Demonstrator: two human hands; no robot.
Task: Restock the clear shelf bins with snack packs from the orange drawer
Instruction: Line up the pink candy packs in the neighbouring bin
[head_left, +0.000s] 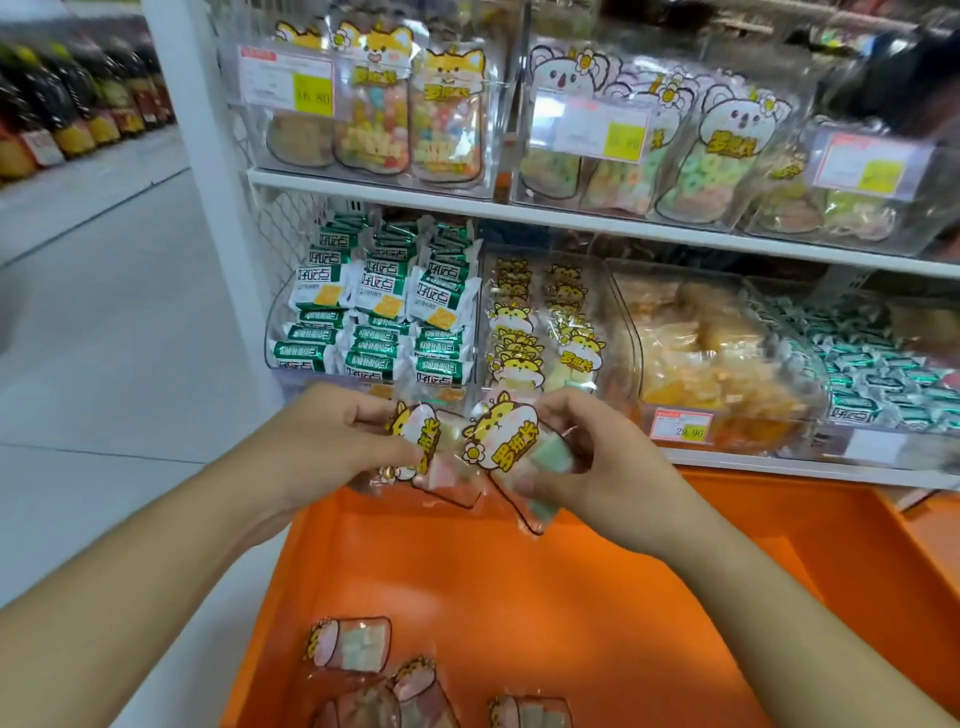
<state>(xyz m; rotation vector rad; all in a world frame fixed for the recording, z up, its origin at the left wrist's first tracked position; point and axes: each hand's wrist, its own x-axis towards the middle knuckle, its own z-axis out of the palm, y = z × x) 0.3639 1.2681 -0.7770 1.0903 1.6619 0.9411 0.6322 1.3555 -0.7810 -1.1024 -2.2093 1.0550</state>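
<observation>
Both hands hold hamster snack packs (498, 441), left hand (332, 441), right hand (597, 467); matching bin (540, 332) directly beyond, seemingly nearer right hand.

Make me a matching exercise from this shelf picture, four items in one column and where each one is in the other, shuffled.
Items:
1. green-white packs
2. koala bags
3. loose packs
4. price tag 29.90

Places:
A. orange drawer floor
B. lower shelf, leftmost bin
C. front of the bin with yellow-orange snacks
D. upper shelf, right of the fox bags

Pairs: 1-B, 2-D, 3-A, 4-C
</observation>
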